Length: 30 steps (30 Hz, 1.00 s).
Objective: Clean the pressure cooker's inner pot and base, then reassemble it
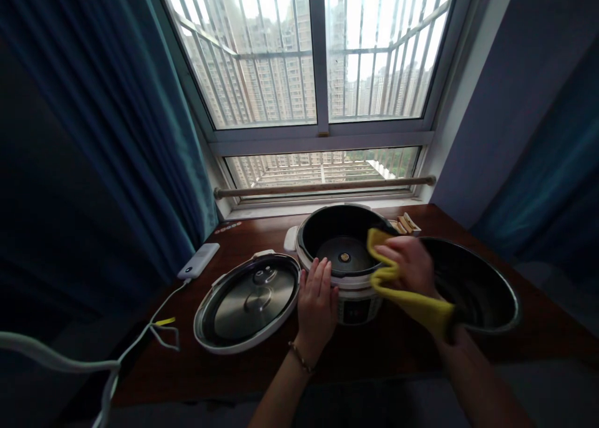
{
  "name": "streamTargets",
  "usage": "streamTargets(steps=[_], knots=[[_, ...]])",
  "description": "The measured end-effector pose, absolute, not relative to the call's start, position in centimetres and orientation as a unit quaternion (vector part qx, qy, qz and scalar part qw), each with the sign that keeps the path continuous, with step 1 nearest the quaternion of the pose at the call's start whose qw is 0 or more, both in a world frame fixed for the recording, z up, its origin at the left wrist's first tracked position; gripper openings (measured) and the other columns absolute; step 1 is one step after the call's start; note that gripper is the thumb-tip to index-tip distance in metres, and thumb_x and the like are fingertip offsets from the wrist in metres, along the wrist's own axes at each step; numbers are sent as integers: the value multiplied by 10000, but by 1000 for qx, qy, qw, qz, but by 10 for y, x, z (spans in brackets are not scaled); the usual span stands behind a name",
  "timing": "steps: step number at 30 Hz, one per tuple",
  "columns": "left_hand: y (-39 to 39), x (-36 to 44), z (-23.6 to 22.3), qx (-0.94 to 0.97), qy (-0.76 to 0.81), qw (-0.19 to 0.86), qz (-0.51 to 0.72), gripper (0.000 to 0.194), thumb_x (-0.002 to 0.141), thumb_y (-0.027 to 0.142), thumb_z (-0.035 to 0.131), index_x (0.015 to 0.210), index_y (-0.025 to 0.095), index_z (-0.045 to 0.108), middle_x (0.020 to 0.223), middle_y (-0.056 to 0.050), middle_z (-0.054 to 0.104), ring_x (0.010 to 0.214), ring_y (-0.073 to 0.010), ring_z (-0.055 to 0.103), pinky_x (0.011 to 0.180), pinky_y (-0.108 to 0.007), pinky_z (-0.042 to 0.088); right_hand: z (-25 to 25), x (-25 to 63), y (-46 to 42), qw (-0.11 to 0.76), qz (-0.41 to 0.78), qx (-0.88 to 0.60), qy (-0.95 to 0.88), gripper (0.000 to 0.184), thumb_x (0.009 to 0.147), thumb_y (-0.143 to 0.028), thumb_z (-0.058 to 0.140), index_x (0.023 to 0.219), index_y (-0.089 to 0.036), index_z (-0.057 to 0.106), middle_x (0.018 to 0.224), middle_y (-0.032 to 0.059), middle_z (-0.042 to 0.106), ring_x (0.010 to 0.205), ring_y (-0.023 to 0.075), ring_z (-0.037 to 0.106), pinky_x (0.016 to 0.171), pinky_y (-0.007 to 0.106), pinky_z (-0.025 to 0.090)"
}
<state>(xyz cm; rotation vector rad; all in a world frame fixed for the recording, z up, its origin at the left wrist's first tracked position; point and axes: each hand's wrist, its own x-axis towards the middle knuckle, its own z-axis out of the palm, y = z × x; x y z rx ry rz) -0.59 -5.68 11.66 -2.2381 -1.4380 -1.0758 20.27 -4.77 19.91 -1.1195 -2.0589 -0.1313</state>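
A white electric cooker body (pixel 344 277) stands open on the dark wooden table (pixel 262 365), its black cavity showing a round heating plate. My left hand (pixel 317 300) lies flat against the cooker's front left side, fingers stretched upward. My right hand (pixel 408 267) grips a yellow cloth (pixel 412 300) at the cooker's right rim; the hand is slightly blurred. The cloth trails down over my right wrist. The cooker's lid (pixel 248 300) lies upside down to the left. The black inner pot (pixel 472 287) sits to the right, partly behind my right arm.
A white power bank (pixel 198 260) lies at the table's back left, with a white cable (pixel 140 337) running off the front left. A small open box (pixel 406 223) sits behind the cooker. Blue curtains hang on both sides of the barred window.
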Motion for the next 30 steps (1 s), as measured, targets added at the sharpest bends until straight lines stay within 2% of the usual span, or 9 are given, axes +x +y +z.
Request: streamTargets(steps=[3, 5, 11, 17, 24, 28, 30], knots=[[-55, -8, 113, -773, -496, 150, -366, 439, 910, 137, 304, 1348, 115, 336, 1355, -146, 446, 1327, -244, 297, 1053, -504, 273, 188, 170, -39, 272, -83, -371, -884, 267, 885, -362, 471, 993, -171, 622, 874, 84, 648, 836, 205, 585, 759, 325, 440], [-54, -9, 112, -770, -501, 152, -364, 436, 914, 123, 290, 1347, 123, 339, 1356, -139, 447, 1326, -239, 301, 1049, -500, 284, 180, 156, -40, 247, -107, -387, -882, 311, 899, -378, 436, 995, -134, 603, 851, 98, 638, 824, 220, 570, 759, 350, 423], [-56, -9, 113, -773, -502, 137, -363, 426, 910, 133, 320, 1335, 124, 357, 1361, -153, 437, 1325, -262, 299, 1047, -521, 263, 170, 151, -44, 251, -125, -426, -860, 253, 922, -304, 379, 908, -161, 587, 809, 73, 613, 777, 209, 528, 735, 350, 376], [-57, -7, 117, -771, -503, 138, -366, 427, 892, 177, 385, 1313, 106, 378, 1350, -160, 448, 1328, -261, 292, 1068, -511, 221, 172, 181, -41, 252, -64, -462, -848, 189, 907, -209, 394, 842, -172, 568, 815, 55, 603, 842, 205, 506, 827, 362, 369], [-56, -8, 118, -772, -493, 135, -379, 425, 891, 183, 389, 1310, 114, 376, 1341, -157, 458, 1325, -256, 300, 1070, -497, 227, 183, 213, -32, 287, 81, -422, -856, 237, 923, -240, 366, 941, -193, 597, 970, 59, 625, 974, 197, 520, 935, 409, 377], [-56, -8, 118, -772, -490, 124, -384, 431, 885, 179, 397, 1312, 119, 377, 1347, -152, 451, 1331, -259, 286, 1074, -495, 221, 175, 222, -21, 344, 88, -451, -819, 277, 913, -210, 348, 926, -167, 621, 990, 83, 640, 1015, 198, 543, 944, 404, 416], [-56, -9, 118, -774, -490, 120, -384, 432, 884, 179, 402, 1311, 121, 377, 1350, -147, 449, 1335, -256, 277, 1079, -492, 215, 171, 226, -11, 338, 65, -482, -806, 289, 905, -199, 346, 943, -162, 630, 1026, 89, 639, 1062, 203, 543, 966, 402, 416]])
